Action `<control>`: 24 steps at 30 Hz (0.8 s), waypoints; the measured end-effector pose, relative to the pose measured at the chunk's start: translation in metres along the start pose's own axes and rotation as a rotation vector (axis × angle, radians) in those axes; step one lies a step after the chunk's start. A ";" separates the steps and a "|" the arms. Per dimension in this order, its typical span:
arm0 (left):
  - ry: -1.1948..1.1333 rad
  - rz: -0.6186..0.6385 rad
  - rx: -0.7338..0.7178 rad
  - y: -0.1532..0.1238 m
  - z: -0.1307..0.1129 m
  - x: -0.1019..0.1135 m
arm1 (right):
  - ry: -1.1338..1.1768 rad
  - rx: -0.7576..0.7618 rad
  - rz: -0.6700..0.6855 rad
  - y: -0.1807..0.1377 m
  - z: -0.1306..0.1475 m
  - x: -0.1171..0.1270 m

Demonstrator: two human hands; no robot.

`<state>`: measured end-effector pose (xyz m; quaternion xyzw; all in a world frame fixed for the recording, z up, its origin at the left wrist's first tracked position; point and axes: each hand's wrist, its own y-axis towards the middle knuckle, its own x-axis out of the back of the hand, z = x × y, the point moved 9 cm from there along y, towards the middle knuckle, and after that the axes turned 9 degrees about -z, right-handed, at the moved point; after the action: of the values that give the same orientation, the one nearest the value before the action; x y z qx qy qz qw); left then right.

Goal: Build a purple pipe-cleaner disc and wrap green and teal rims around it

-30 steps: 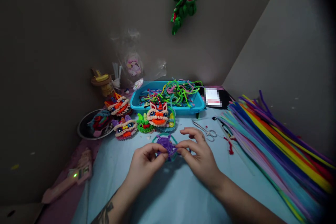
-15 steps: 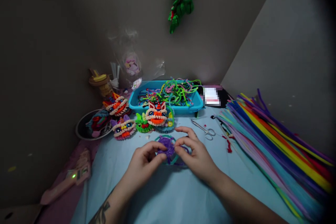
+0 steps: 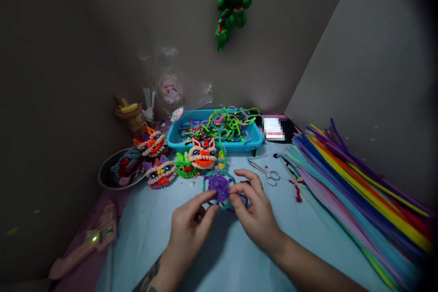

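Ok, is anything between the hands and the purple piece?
Nothing visible. The left hand and right hand both pinch the purple piece above the cloth; scissors and figures lie apart, behind it.

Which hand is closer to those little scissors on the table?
Right. The right hand is just in front of the scissors, not touching; the left hand is farther left, across the purple craft piece both pinch.

One left hand [image 3: 189, 232], one right hand [image 3: 256, 212], one purple pipe-cleaner piece [image 3: 219, 187], four finished faces [image 3: 203, 155], one blue tray [image 3: 255, 136], one pair of scissors [image 3: 265, 172], one bowl [image 3: 104, 179], one green hanging figure [image 3: 232, 2].
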<state>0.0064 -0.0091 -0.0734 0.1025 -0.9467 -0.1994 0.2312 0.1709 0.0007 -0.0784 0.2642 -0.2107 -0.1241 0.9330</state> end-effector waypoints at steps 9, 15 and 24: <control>-0.025 -0.047 -0.035 0.000 -0.005 0.007 | 0.001 0.049 0.047 -0.006 0.006 -0.007; -0.051 -0.063 0.006 0.002 -0.003 0.008 | 0.029 0.047 0.071 -0.009 0.007 -0.009; -0.116 -0.019 0.025 0.004 0.001 0.005 | 0.044 0.032 0.088 -0.010 0.007 -0.011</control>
<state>0.0015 -0.0067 -0.0702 0.1028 -0.9599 -0.1953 0.1726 0.1568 -0.0063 -0.0822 0.2724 -0.2034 -0.0738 0.9375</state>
